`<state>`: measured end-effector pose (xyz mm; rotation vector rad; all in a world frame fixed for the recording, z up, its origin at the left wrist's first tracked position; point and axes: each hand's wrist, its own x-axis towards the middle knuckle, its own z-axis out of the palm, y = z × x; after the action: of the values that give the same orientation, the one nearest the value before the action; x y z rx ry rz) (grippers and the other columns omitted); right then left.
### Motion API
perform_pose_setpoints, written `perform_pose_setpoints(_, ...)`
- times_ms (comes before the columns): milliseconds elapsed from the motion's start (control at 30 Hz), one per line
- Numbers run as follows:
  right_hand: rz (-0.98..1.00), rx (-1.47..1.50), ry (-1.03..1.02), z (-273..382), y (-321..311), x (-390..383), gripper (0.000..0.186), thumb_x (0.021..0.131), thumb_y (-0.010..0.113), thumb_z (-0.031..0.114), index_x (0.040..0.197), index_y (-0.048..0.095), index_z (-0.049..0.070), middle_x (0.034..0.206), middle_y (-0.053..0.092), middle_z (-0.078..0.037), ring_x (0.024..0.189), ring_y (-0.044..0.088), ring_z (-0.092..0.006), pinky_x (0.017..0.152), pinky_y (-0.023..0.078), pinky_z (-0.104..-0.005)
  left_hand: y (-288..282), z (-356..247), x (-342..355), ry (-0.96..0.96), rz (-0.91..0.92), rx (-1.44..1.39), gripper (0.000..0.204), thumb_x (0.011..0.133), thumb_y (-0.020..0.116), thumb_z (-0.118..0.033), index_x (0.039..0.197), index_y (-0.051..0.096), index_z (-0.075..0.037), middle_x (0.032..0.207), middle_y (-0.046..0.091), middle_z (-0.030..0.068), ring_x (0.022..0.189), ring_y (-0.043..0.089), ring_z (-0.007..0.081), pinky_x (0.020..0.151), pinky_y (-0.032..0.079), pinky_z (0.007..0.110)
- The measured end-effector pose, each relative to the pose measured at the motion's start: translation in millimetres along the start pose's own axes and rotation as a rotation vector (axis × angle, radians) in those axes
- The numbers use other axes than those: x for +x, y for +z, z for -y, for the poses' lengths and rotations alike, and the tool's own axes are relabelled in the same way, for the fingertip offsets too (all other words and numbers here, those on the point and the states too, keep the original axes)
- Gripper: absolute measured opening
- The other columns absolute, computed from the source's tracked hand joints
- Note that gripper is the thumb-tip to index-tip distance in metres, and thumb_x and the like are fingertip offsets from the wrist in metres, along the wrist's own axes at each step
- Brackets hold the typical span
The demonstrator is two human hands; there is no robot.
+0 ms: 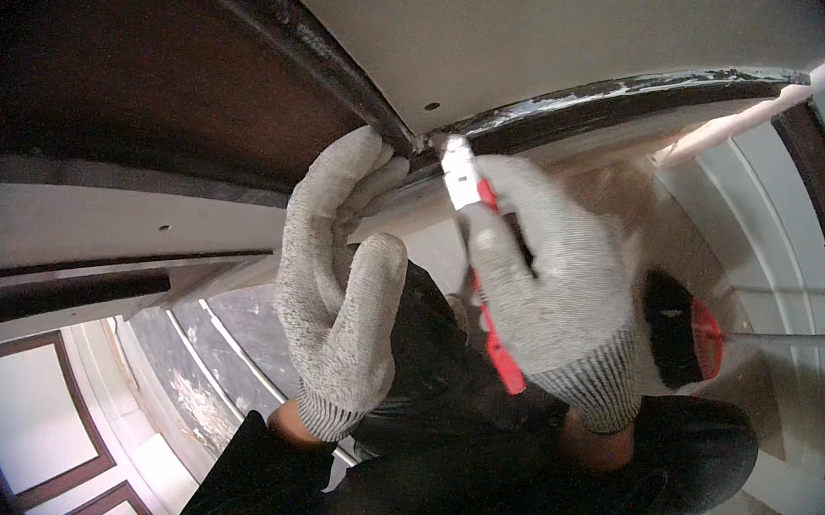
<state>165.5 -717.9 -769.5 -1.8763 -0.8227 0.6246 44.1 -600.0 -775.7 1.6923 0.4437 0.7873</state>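
Observation:
My right hand [562, 273], in a pale knit work glove with a striped cuff, is closed round a red-handled hand tool [503, 358]. The tool has a silver metal head; motion blur and my fingers hide its exact kind. Its tip meets the corner where a dark trim strip [327, 63] runs into another dark strip with flaking white edging [641, 96]. My left hand [340, 280], gloved alike, is cupped beside that corner. Its fingertips rest close to the trim, its thumb stands apart, and nothing shows in its grasp.
A dark brown panel [172, 61] lies left of the corner, and a beige panel [557, 31] with a small hole lies above. A black and red object [681, 331] sits near a grey pole [796, 339] at right. White brown-edged panels [35, 409] stand lower left.

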Motion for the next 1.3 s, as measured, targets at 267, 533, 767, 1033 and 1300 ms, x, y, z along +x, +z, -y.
perform_pose_setpoints(267,-0.068,-0.26,-0.15,5.2,-1.6,1.3,0.033,0.103,0.058,0.02,0.129,0.06,-0.001,0.093,0.07,-0.018,0.073,0.072,-0.0205,0.066,0.058,-0.0352,-1.4,-0.9,-1.4,-0.006,0.011,-0.007,0.056,0.095,0.053,-0.007,0.149,0.044,0.006,0.148,0.05,0.0239,0.138,0.051,0.0329,0.118,0.035,0.046)
perform_pose_setpoints(533,0.051,-0.277,0.04,17.0,-7.5,-2.3,0.036,0.104,0.058,0.022,0.133,0.059,0.001,0.105,0.071,-0.022,0.095,0.073,-0.0302,0.086,0.057,-0.043,-0.6,-3.3,-3.2,-0.032,0.015,-0.001,0.056,0.098,0.053,-0.01,0.15,0.042,0.004,0.15,0.049,0.0225,0.139,0.05,0.032,0.119,0.035,0.047)
perform_pose_setpoints(767,0.086,-0.125,0.093,14.9,-11.7,0.1,0.034,0.104,0.057,0.022,0.131,0.06,0.001,0.1,0.071,-0.021,0.084,0.074,-0.0256,0.077,0.059,-0.0403,-1.3,-5.8,-1.6,-0.011,0.063,0.019,0.056,0.097,0.052,-0.007,0.151,0.041,0.004,0.151,0.048,0.0222,0.14,0.049,0.0315,0.12,0.034,0.046)
perform_pose_setpoints(1033,-0.016,-0.129,0.008,9.8,-5.1,-1.7,0.034,0.102,0.059,0.019,0.132,0.059,0.002,0.103,0.071,-0.023,0.088,0.075,-0.0276,0.076,0.059,-0.0399,-0.7,-8.2,-3.4,-0.019,0.03,0.0,0.058,0.095,0.052,-0.006,0.151,0.04,0.004,0.151,0.048,0.0214,0.139,0.049,0.0317,0.12,0.034,0.045)
perform_pose_setpoints(1300,-0.023,-0.11,-0.041,6.0,-3.2,-2.8,0.031,0.102,0.059,0.018,0.128,0.061,0.001,0.088,0.069,-0.018,0.075,0.073,-0.0219,0.067,0.058,-0.0365,-1.1,-8.8,-4.3,-0.016,0.033,-0.001,0.057,0.096,0.051,-0.007,0.151,0.041,0.004,0.15,0.049,0.0214,0.139,0.05,0.0316,0.119,0.034,0.045)
